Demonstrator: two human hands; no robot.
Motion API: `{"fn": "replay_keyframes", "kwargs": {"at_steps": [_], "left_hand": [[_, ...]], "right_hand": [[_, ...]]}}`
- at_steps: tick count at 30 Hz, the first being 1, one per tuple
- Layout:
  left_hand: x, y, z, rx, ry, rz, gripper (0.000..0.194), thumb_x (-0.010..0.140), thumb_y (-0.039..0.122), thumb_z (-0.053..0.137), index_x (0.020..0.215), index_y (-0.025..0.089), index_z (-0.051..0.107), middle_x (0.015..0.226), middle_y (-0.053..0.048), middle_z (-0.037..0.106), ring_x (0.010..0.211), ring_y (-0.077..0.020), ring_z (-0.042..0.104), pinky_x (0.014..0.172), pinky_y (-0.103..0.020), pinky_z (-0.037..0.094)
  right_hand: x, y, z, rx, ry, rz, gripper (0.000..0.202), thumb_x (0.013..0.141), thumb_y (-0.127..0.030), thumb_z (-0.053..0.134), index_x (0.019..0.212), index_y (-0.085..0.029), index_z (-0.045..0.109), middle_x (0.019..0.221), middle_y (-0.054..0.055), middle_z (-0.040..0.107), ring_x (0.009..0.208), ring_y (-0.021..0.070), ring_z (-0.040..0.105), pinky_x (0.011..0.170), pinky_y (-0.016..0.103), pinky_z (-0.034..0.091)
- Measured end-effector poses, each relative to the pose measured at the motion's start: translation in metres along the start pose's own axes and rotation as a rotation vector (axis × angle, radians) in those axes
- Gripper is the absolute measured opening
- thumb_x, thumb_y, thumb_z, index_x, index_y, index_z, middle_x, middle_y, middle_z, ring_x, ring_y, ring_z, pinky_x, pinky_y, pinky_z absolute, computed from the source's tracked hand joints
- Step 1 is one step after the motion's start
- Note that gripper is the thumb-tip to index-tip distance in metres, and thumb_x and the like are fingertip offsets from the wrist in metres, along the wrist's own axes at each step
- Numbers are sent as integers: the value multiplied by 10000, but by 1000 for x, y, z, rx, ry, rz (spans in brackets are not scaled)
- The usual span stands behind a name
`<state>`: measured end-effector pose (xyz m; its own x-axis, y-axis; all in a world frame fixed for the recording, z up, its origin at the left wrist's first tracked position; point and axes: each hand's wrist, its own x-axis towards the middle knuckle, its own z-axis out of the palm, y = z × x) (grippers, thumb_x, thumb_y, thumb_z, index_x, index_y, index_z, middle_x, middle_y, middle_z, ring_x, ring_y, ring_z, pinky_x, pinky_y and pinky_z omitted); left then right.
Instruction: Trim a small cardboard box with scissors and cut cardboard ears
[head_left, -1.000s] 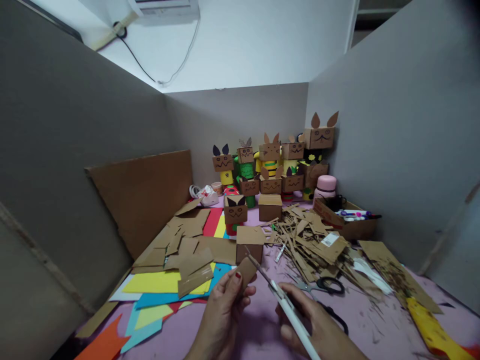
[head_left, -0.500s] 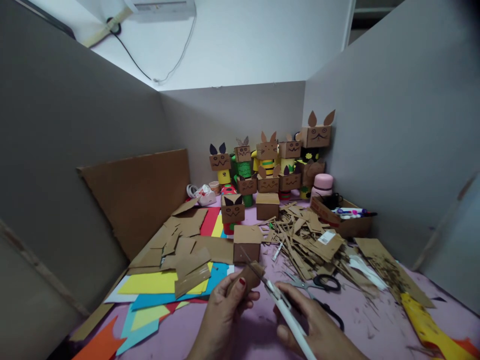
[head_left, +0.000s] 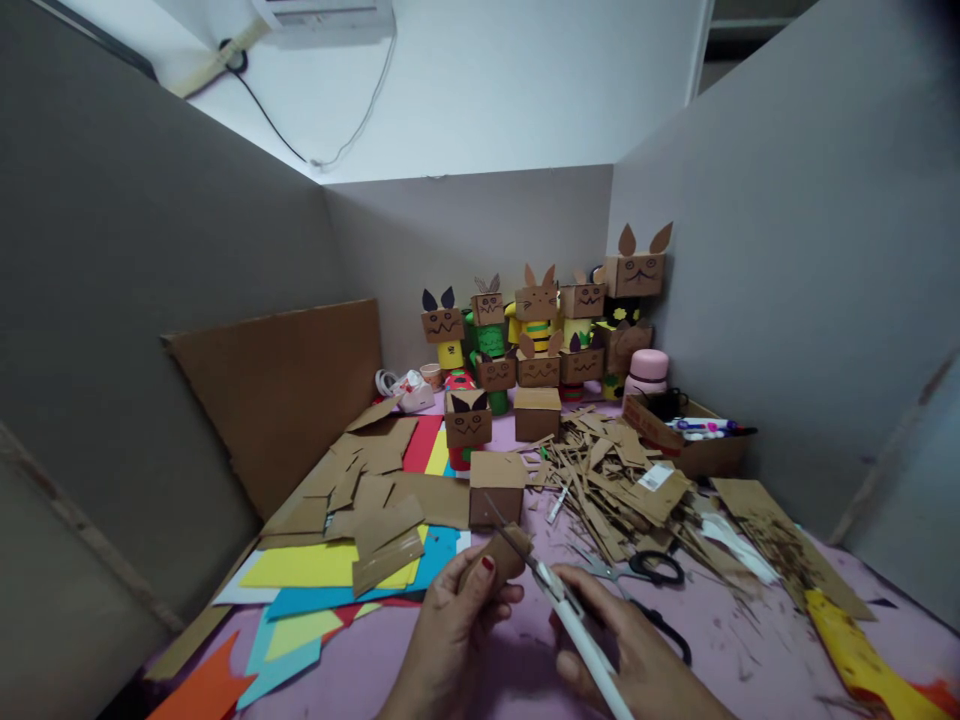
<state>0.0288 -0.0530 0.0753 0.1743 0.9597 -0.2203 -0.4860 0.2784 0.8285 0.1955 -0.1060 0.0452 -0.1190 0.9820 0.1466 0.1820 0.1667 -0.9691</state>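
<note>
My left hand (head_left: 461, 610) pinches a small piece of brown cardboard (head_left: 504, 558) between thumb and fingers. My right hand (head_left: 622, 635) is closed around a white box cutter (head_left: 574, 620), its long thin blade slanting up and left across the top of the cardboard piece. Just beyond sits a closed cardboard box (head_left: 496, 488). To the right, partly behind my right hand, lie scissors (head_left: 656, 568) with black handles.
Loose cardboard strips (head_left: 607, 470) are heaped on the right. Cardboard sheets (head_left: 375, 500) and yellow paper (head_left: 300, 566) cover the left. Several box-headed animal figures (head_left: 537, 300) stand at the back, near a pink bottle (head_left: 646, 370) and an open box of pens (head_left: 694, 435).
The view has shifted very slightly. Both hands keep their grips, and the cardboard piece is tilted a little differently against the blade.
</note>
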Motion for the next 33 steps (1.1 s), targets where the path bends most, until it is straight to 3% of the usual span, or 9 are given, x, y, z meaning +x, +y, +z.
{"fn": "replay_keyframes", "kwargs": {"at_steps": [6,13,17,23,27,30,33], "left_hand": [[5,-3,-3,-45,61,-21,472,400,341,907,794,172,710,701,-9,734,541,-94,650,481,-147,497],[-2,-31,-4,172,-222,-68,379,592,410,819,842,138,734,688,-47,726,567,-92,626,517,-159,434],[-5,-43,-4,217,-268,-124,372,601,418,808,826,131,736,731,-74,728,595,-119,624,540,-194,405],[-3,-32,-7,493,-384,-3,338,663,456,741,719,123,720,596,-12,617,539,-99,482,527,-218,337],[-3,-26,-8,656,-505,73,291,718,412,701,785,129,701,695,-46,656,638,-138,535,589,-243,384],[-2,-31,-10,556,-524,19,286,707,409,718,725,129,665,608,-23,628,561,-115,517,539,-226,367],[-2,-37,-10,325,-444,-47,297,666,392,764,755,130,657,555,-2,619,495,-91,509,516,-211,370]], "right_hand": [[3,16,6,154,81,-3,578,672,-381,696,1193,-188,538,832,39,630,748,205,579,695,317,461],[7,14,3,373,236,14,561,638,-284,782,1127,-206,518,818,21,647,746,183,594,705,292,464],[8,4,2,389,289,41,538,586,-201,776,1065,-200,530,691,-17,622,608,143,542,604,256,454],[9,-7,-3,329,276,57,527,510,-144,710,1012,-177,553,700,-14,603,632,157,531,609,273,442],[8,-10,-5,215,166,41,428,563,-126,651,984,-169,592,711,-1,616,665,172,544,638,293,436],[7,-7,-5,196,158,17,457,598,-138,667,1046,-175,584,731,3,623,672,177,553,648,301,437],[6,-2,-6,239,209,4,514,658,-224,704,1141,-183,529,815,23,622,753,192,573,703,310,454]]}}
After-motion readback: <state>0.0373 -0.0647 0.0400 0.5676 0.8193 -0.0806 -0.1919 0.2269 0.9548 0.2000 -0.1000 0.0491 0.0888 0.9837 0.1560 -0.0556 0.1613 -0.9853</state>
